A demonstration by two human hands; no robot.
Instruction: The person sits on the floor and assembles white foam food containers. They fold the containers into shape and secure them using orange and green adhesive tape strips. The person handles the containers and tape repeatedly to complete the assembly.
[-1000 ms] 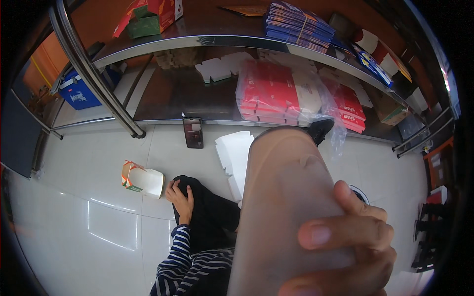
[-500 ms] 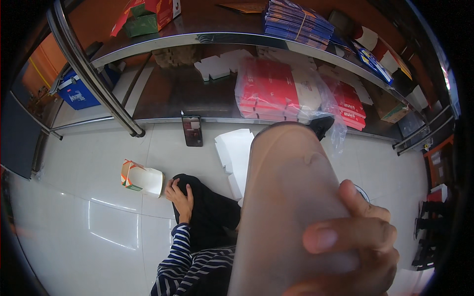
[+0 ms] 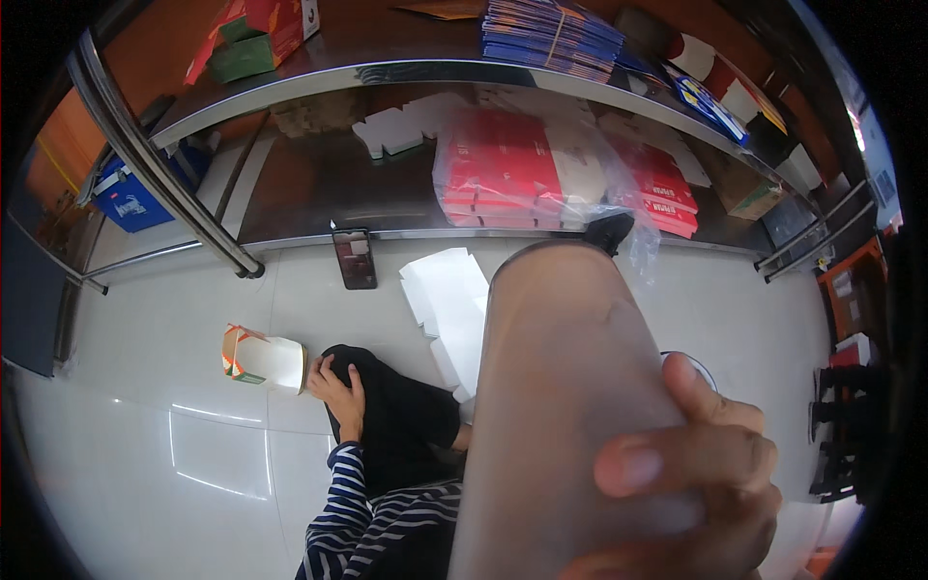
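Note:
Very close to the camera, a tall frosted, brownish see-through cup [image 3: 570, 387] tilts up and covers much of the lower middle. My right hand [image 3: 706, 464] is wrapped round its right side. What the cup holds, if anything, I cannot make out. My left hand [image 3: 338, 391] lies on my knee in black trousers, fingers somewhat apart and holding nothing. Just left of it, on the floor, rests a folded paper food box [image 3: 280, 363] with a white inside and an orange and green pattern. A stack of flat white box blanks [image 3: 449, 290] lies beyond my knee, partly behind the cup.
A phone [image 3: 357, 259] leans against the lower edge of the metal shelf [image 3: 329, 198]. On that shelf are red cartons in clear plastic [image 3: 503, 164]. Bundled blue printed cardboard [image 3: 551, 41] lies on the upper shelf. A blue cooler bag [image 3: 145, 193] stands far left.
The view has shifted slightly, so the shelf and floor things sit a little further left. My right hand still holds the tilted cup, and my left hand stays on my knee.

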